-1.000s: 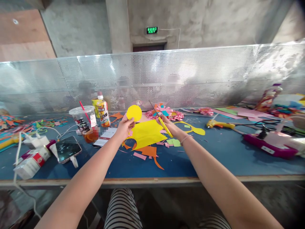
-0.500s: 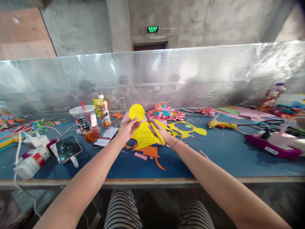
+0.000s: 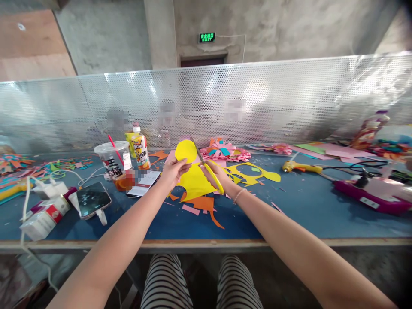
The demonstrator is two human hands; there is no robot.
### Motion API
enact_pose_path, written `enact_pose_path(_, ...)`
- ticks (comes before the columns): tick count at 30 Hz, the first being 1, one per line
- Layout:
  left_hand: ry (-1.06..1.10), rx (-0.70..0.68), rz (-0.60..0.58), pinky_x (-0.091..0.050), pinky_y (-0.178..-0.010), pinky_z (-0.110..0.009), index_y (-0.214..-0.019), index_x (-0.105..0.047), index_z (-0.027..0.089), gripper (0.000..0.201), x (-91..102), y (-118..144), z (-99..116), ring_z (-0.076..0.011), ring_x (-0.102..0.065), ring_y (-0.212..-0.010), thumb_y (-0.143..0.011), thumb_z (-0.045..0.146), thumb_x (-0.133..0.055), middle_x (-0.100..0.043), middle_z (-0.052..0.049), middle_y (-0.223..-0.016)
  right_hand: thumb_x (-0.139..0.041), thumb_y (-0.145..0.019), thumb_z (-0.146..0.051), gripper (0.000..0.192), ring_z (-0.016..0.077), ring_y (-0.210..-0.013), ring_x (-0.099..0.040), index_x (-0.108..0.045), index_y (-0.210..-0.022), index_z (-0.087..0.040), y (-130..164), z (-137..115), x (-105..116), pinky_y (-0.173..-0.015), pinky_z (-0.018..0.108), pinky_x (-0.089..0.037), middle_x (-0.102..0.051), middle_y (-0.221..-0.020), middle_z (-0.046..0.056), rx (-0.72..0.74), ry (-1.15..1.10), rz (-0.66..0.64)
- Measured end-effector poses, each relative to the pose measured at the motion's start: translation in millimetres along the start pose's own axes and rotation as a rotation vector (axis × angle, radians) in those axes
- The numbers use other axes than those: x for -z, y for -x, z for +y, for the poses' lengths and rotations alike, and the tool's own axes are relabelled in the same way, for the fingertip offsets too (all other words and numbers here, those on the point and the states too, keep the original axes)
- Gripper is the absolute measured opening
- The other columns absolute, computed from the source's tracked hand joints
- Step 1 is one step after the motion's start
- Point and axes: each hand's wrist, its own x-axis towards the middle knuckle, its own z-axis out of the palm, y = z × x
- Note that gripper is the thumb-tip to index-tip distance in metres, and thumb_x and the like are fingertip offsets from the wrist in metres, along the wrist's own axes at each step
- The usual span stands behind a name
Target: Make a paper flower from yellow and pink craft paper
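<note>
Between the thumb and fingers of my left hand (image 3: 175, 171) is a yellow paper circle (image 3: 186, 151), held upright by its lower edge. My right hand (image 3: 220, 176) is closed around the yellow handles of a pair of scissors (image 3: 213, 177). Their blades point up and left, right beside the circle's right edge. Below my hands lies a yellow paper sheet (image 3: 196, 182) with curved cut-outs. Orange scraps (image 3: 201, 202) and a pink strip (image 3: 191, 209) lie under and in front of it. A yellow offcut with round holes (image 3: 240, 171) sits to the right.
On the left stand a plastic cup with a red straw (image 3: 112, 159), a bottle (image 3: 140, 148) and a phone (image 3: 92, 201) with cables. Pink paper flowers (image 3: 222, 150) lie behind. A glue gun (image 3: 301, 166) and purple power strip (image 3: 373, 195) are at right. A perforated metal screen (image 3: 206, 98) borders the table.
The scissors' blades have spread apart beside the circle. Both hands keep their holds, nearly in place. My right knee has swung inward to the left.
</note>
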Motion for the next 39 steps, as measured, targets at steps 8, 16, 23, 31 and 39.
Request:
enact_pose_path(8,-0.028,-0.157,0.019,-0.049,-0.059,-0.02,-0.088,-0.055,0.015,0.027,-0.6,0,-3,-0.0075,-0.061,-0.057,-0.066,0.026,-0.066,-0.065,-0.001,-0.073,-0.046,-0.076,-0.056,0.039,0.0111,-0.045,-0.049,-0.055,-0.091,-0.021,3,-1,-10,-0.037,0.02,-0.033,-0.053,-0.057,-0.001,-0.01,-0.021,0.106)
enact_pose_path(16,-0.266,-0.306,-0.005,-0.053,-0.063,-0.029,-0.096,-0.049,0.015,0.034,-4.6,6,-1,-0.0152,-0.065,-0.062,-0.069,0.029,-0.063,-0.065,-0.006,-0.079,-0.04,-0.076,-0.063,0.043,0.0049,-0.03,-0.031,-0.046,-0.086,-0.022,10,-12,-28,-0.03,0.017,-0.027,-0.036,-0.046,-0.009,-0.093,-0.396,-0.013)
enact_pose_path(23,-0.321,-0.317,-0.029,-0.053,-0.061,-0.028,-0.097,-0.048,0.016,0.034,-5.8,7,-1,-0.0135,-0.064,-0.059,-0.069,0.029,-0.062,-0.064,-0.005,-0.083,-0.039,-0.078,-0.061,0.042,0.0051,-0.029,-0.032,-0.046,-0.084,-0.021,8,-13,-28,-0.028,0.017,-0.027,-0.037,-0.045,-0.008,-0.094,-0.361,0.04)
enact_pose_path(31,-0.314,-0.42,0.138,-0.05,-0.053,-0.024,-0.09,-0.047,0.019,0.027,0.7,2,-1,-0.0091,-0.058,-0.05,-0.074,0.038,-0.055,-0.059,0.0,-0.076,-0.035,-0.082,-0.057,0.043,0.0057,-0.031,-0.038,-0.051,-0.083,-0.018,15,-23,-24,-0.032,0.017,-0.031,-0.041,-0.042,-0.007,-0.011,-0.181,-0.013)
enact_pose_path(39,-0.462,-0.427,0.024,-0.051,-0.052,-0.026,-0.098,-0.041,0.018,0.03,-2.9,9,0,-0.011,-0.06,-0.05,-0.075,0.034,-0.053,-0.06,-0.002,-0.074,-0.035,-0.078,-0.064,0.047,0.006,-0.029,-0.034,-0.047,-0.087,-0.019,19,-25,-27,-0.03,0.018,-0.029,-0.039,-0.044,-0.008,-0.055,-0.423,-0.083)
